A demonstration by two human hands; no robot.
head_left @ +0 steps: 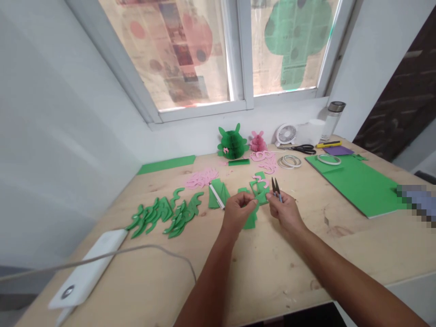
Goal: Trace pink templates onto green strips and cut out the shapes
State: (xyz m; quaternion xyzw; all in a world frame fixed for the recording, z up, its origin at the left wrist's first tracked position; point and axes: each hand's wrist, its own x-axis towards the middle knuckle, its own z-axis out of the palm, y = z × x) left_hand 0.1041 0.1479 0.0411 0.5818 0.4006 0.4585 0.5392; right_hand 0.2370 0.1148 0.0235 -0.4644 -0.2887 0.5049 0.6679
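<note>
Between finger and thumb, my left hand (240,210) pinches a small piece of green paper (262,197). My right hand (285,210) is closed around small scissors (276,187), whose dark blades point up and slightly apart; its fingertips also meet the right end of the green piece. Under and around the hands lie more green paper scraps (250,221) and a curved pink cutout (263,180). A white pen (217,196) rests on a folded green sheet (221,190) left of my left hand. Farther left are heaps of curved green cutouts (184,215).
Pink cutouts (202,177) lie mid-table. Behind stand a green honeycomb paper figure (233,144), a pink one (258,141), a small fan (286,134) and a bottle (333,120). Black scissors (303,149), tape rolls (292,161) and green sheets (361,190) are right. A white power bank (91,268) lies front left.
</note>
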